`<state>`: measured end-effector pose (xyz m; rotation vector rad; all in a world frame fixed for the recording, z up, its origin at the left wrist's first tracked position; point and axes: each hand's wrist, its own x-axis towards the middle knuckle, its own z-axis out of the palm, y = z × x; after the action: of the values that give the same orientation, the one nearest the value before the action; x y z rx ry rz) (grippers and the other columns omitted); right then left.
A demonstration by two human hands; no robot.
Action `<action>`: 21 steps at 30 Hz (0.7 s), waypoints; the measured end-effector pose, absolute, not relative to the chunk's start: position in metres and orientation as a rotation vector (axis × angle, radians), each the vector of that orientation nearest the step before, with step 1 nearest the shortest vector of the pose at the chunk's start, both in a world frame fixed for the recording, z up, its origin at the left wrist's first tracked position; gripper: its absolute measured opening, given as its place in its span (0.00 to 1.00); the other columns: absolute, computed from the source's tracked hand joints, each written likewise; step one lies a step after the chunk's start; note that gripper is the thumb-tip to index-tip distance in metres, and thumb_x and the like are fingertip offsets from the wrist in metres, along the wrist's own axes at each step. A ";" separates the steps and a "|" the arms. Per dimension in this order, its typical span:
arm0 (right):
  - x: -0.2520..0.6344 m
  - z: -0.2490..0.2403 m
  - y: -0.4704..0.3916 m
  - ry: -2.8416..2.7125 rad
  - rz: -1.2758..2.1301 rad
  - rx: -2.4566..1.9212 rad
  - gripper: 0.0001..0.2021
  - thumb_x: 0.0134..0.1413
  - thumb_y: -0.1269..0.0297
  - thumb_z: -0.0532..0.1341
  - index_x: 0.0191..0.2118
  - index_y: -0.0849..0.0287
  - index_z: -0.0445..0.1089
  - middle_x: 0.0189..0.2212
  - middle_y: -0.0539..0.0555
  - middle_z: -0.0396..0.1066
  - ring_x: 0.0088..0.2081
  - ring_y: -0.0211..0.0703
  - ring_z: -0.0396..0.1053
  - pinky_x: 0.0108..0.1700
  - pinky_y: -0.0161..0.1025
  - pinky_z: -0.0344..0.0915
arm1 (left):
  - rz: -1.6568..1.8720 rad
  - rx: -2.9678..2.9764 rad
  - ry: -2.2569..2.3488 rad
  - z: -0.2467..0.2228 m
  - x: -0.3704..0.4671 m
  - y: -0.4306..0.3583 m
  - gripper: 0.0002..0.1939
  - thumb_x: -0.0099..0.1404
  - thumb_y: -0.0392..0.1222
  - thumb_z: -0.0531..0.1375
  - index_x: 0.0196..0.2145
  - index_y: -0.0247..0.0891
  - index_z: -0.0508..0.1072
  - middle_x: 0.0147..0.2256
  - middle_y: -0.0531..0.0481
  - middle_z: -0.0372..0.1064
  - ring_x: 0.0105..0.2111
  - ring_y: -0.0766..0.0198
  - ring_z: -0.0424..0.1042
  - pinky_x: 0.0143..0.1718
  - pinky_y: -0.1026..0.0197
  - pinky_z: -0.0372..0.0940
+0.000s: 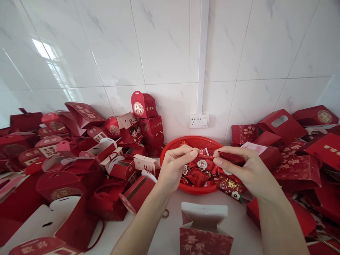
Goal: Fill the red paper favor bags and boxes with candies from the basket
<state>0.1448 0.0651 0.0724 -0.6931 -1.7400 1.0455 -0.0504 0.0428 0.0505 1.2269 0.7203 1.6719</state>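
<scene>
My left hand point(176, 164) pinches one end of a small red candy packet point(203, 156) above a red plastic basket point(171, 144). At the packet's other end, my right hand point(243, 166) has its thumb and fingers closed. A dark red packet point(231, 158) also lies in the right hand's fingers. Below that hand, a dark patterned snack packet point(231, 187) overlaps the basket's edge; whether the hand holds it I cannot tell. Wrapped candies point(197, 176) fill the basket. Nearer to me stands an open red gift box point(205, 241) with pale flaps raised.
Red gift boxes point(71, 177) crowd the left side, some open. Several stacked boxes point(151, 125) stand against the tiled wall point(170, 53). More boxes point(297, 170) are heaped at right. Behind the basket is a wall socket point(198, 121). A small ring-shaped item point(166, 213) lies on the white table point(156, 233).
</scene>
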 end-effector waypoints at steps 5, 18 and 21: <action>0.145 0.073 0.067 -1.762 1.009 -0.702 0.12 0.46 0.54 0.74 0.32 0.56 0.79 0.31 0.50 0.78 0.31 0.39 0.70 0.32 0.32 0.66 | 1.648 1.180 0.748 0.048 -0.049 0.043 0.10 0.55 0.48 0.73 0.30 0.38 0.84 0.30 0.50 0.77 0.34 0.67 0.71 0.40 0.67 0.65; 0.145 0.070 0.068 -1.752 1.001 -0.749 0.16 0.46 0.49 0.73 0.34 0.56 0.79 0.35 0.54 0.80 0.39 0.48 0.75 0.40 0.37 0.69 | 1.715 1.242 0.812 0.048 -0.048 0.038 0.10 0.60 0.48 0.69 0.32 0.38 0.85 0.30 0.48 0.79 0.33 0.63 0.73 0.40 0.63 0.67; 0.146 0.069 0.068 -1.748 0.982 -0.742 0.16 0.47 0.49 0.73 0.33 0.56 0.79 0.34 0.54 0.80 0.39 0.48 0.75 0.40 0.37 0.69 | 1.710 1.261 0.797 0.050 -0.049 0.037 0.11 0.60 0.48 0.68 0.34 0.39 0.85 0.31 0.47 0.80 0.35 0.62 0.75 0.42 0.62 0.68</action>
<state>0.1458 0.0683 0.0694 -0.7416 -1.7476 0.9823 -0.0487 0.0367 0.0501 1.2614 0.7967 1.7095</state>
